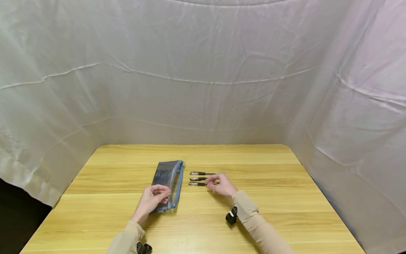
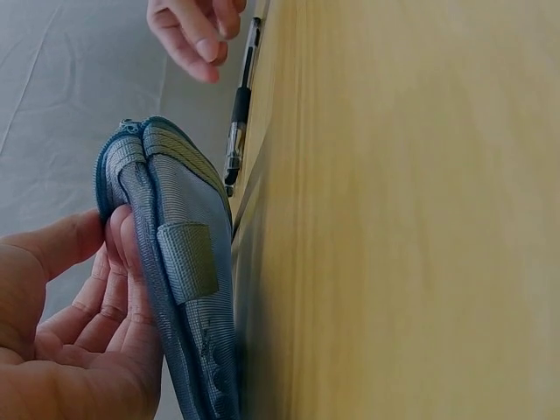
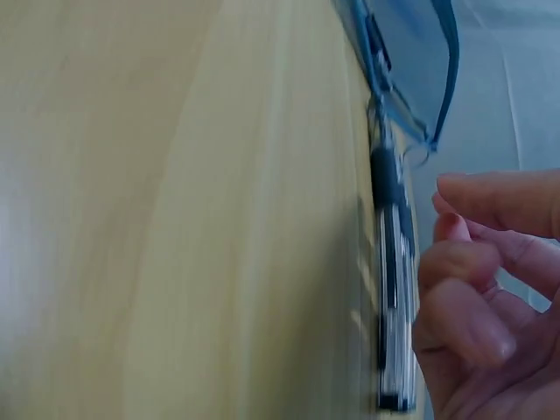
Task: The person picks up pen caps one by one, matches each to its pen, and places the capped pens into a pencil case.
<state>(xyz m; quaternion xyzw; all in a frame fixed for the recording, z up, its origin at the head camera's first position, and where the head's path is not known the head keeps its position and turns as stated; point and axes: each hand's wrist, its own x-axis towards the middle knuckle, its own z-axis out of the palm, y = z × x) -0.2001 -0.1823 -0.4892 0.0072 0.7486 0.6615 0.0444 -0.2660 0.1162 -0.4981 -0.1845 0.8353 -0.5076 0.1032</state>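
A blue zippered pencil case (image 1: pixel 162 175) with a see-through panel lies left of centre on the table, its zip side lifted and gaping. My left hand (image 1: pixel 152 200) pinches its near edge between thumb and fingers; the left wrist view shows the fabric tab (image 2: pixel 189 261) and the zip close by. Three black-gripped clear pens lie side by side to the right of the case: a far pen (image 1: pixel 197 173), a middle pen (image 1: pixel 197 179) and a near pen (image 1: pixel 196 184). Over their right ends hovers my right hand (image 1: pixel 223 186), fingers loosely bent with nothing between them.
The wooden table (image 1: pixel 253 218) carries all of this. Pale cloth curtains (image 1: pixel 206 98) hang around its back and sides. A small black camera (image 1: pixel 232 216) is strapped at the right wrist, another black camera (image 1: pixel 144 248) at the left.
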